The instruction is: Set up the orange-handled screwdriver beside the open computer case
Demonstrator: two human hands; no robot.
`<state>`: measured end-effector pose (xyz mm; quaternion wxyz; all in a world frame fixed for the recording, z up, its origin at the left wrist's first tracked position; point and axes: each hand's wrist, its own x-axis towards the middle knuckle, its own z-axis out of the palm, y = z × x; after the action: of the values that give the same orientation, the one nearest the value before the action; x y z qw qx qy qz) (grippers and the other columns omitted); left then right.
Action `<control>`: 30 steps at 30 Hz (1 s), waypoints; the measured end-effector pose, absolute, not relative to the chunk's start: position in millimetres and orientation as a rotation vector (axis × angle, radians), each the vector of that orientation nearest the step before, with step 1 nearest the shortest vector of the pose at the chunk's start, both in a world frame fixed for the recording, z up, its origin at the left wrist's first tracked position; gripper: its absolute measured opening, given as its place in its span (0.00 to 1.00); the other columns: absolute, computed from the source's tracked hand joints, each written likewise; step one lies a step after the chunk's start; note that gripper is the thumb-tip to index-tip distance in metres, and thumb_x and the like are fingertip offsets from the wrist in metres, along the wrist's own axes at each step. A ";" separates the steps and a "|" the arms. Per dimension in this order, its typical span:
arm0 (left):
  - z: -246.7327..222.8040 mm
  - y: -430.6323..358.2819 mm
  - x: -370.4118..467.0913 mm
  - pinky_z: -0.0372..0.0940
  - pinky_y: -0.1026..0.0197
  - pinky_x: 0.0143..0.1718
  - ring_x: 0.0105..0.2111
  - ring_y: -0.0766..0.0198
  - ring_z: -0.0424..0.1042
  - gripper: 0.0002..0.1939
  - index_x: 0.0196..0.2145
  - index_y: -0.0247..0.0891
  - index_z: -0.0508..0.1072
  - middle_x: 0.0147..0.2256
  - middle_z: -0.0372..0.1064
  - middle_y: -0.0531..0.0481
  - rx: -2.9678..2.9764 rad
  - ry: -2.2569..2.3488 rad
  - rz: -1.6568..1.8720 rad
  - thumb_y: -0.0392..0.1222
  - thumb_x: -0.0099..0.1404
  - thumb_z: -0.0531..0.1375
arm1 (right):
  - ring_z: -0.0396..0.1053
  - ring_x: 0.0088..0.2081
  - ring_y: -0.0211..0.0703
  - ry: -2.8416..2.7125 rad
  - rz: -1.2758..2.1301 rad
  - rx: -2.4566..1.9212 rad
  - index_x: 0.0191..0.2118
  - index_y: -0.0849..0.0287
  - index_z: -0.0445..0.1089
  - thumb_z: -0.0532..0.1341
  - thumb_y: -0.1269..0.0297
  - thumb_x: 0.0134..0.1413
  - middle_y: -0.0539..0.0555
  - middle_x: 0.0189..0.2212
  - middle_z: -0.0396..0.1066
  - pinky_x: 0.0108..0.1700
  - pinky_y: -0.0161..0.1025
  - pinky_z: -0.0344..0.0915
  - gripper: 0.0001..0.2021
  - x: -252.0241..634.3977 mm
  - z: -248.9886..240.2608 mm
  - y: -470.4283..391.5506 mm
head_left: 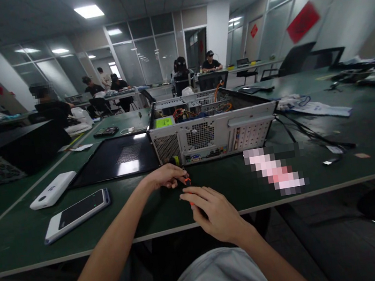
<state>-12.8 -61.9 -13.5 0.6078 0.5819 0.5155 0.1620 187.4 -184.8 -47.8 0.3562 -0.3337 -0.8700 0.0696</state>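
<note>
An orange-and-black screwdriver (188, 182) is in my right hand (216, 209), its handle under the fingers and its front end pointing away from me. My left hand (167, 176) is closed at that front end, fingertips together; whatever they pinch is too small to tell. Just beyond both hands lies an opened computer case (207, 132) on its side, back panel facing me. Loose wires and a green-labelled power supply (164, 122) show inside it. A black plug with a yellow-green part (175, 160) sits by the case's lower left corner, behind my left hand.
Left of the case lies its black side panel (115, 156). Nearer me are a phone (81, 212) and a white power bank (53, 189). Black cables (309, 133) and a glove-like white cloth (321, 107) lie right. Another computer case (15, 153) stands far left. Several people sit at back tables.
</note>
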 end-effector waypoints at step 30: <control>-11.5 -68.0 5.6 0.71 0.66 0.26 0.21 0.68 0.74 0.15 0.30 0.31 0.78 0.28 0.78 0.46 1.420 1.530 0.541 0.48 0.62 0.70 | 0.75 0.41 0.47 -2.067 0.100 -0.900 0.51 0.60 0.76 0.71 0.66 0.58 0.57 0.41 0.77 0.45 0.44 0.75 0.16 182.9 -68.5 -176.7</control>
<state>5.6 -68.0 -11.5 0.4730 0.5802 0.6252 0.2209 182.9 -176.7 -68.5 0.4283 -0.3603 -0.8277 0.0402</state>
